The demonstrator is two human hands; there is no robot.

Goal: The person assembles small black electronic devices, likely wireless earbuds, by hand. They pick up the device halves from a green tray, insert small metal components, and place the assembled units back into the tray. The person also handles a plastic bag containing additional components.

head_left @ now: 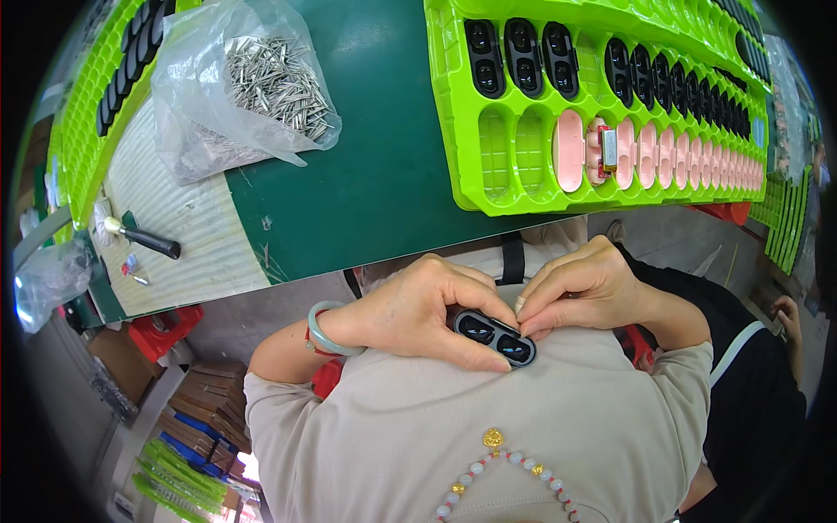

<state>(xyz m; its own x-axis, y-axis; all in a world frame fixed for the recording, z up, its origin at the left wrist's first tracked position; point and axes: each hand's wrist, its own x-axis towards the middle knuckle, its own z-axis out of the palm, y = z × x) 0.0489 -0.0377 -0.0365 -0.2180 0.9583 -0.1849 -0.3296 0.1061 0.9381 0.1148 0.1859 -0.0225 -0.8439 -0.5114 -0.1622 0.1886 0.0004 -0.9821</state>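
Note:
Close to my body, my left hand [427, 309] grips a black oval earbud-case insert [495, 336] with two glossy round hollows. Thumb and fingers clamp its two long sides, and it lies tilted, its right end lower. Over that right end, the fingertips of my right hand [580, 292] are pinched together, touching or almost touching the insert. Whatever is between them is too small or hidden to name. Beyond my hands, a bright green tray [488, 206] carries a row of similar black inserts [524, 59] and a row of pink oval shells [569, 150].
A clear plastic bag [187, 96] of small metal pins [277, 87] lies on the green table [375, 131]. A black-handled tool [144, 237] rests on the ribbed pale sheet [205, 231] at left. Another person in black [754, 418] is at the right.

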